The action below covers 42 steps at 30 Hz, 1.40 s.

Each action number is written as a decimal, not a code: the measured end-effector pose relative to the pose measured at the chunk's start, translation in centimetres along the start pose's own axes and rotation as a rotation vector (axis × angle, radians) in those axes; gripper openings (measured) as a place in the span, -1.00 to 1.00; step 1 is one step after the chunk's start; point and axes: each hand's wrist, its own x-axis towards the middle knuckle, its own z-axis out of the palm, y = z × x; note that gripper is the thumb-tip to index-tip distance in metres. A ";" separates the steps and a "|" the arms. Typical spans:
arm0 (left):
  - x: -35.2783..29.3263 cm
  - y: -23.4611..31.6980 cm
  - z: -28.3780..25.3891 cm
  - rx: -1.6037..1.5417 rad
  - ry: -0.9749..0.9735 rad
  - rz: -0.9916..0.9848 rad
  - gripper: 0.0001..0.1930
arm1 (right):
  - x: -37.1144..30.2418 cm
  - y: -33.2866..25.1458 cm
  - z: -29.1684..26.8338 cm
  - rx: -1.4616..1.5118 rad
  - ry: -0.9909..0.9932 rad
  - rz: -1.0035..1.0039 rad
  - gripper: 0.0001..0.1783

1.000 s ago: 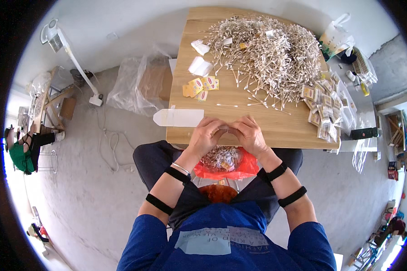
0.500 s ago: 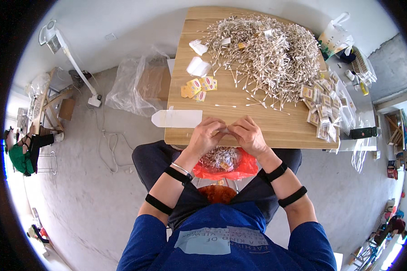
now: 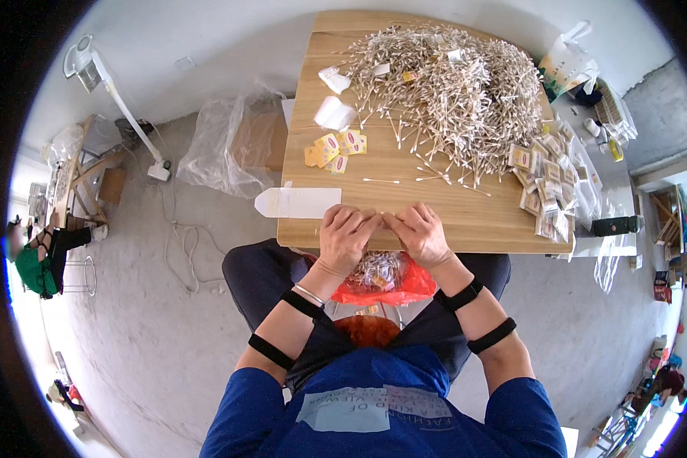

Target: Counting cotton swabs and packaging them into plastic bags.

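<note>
At the near edge of the wooden table [image 3: 466,221], my left hand [image 3: 346,235] and my right hand [image 3: 420,233] meet with fingertips pinched together. What they hold between them is too small and covered to make out. Beside my left hand lies a flat white card strip [image 3: 301,203] with a pointed end. Below my hands, a red plastic bag [image 3: 412,282] stands open between my knees, with cotton swabs [image 3: 378,269] inside. Past my fingers, a single swab [image 3: 382,181] rests on the wood. Small yellow cards [image 3: 336,149] lie farther left, near folded white plastic sleeves [image 3: 334,113].
A large heap of cotton swabs [image 3: 458,91] covers the table's far side. Filled small packets [image 3: 546,179] are piled at the right edge, by a dark green object [image 3: 615,225]. On the floor at left are a clear plastic bag [image 3: 229,153], a cable [image 3: 187,252] and a white standing device [image 3: 118,99].
Both hands have shifted slightly toward me, and my left hand has turned so its fingers lie flatter. The fingertips remain pinched together. The things on the table stay in place.
</note>
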 end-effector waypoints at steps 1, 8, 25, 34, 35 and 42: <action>-0.2 0.0 0.0 0.000 0.000 -0.001 -0.73 | 0.1 0.0 -0.1 -0.032 -0.012 -0.031 -0.63; -0.6 0.2 -0.2 0.087 -0.011 0.009 -0.72 | 0.0 -0.6 0.4 -0.144 -0.021 -0.087 -0.71; -0.9 0.4 -0.9 0.267 -0.016 0.083 -0.71 | 0.0 -0.4 0.7 -0.211 -0.012 -0.128 -0.72; -0.4 -0.4 -0.5 -0.100 -0.082 -0.054 -0.68 | -0.5 -0.3 1.1 -0.059 0.001 0.003 -0.73; -0.1 -0.5 -0.3 -0.183 -0.091 -0.146 -0.66 | -0.3 -0.3 1.0 0.054 -0.020 0.105 -0.71; 1.2 -0.3 -0.6 -0.450 -0.228 -0.358 -0.75 | 0.0 0.4 1.1 0.296 -0.075 0.372 -0.70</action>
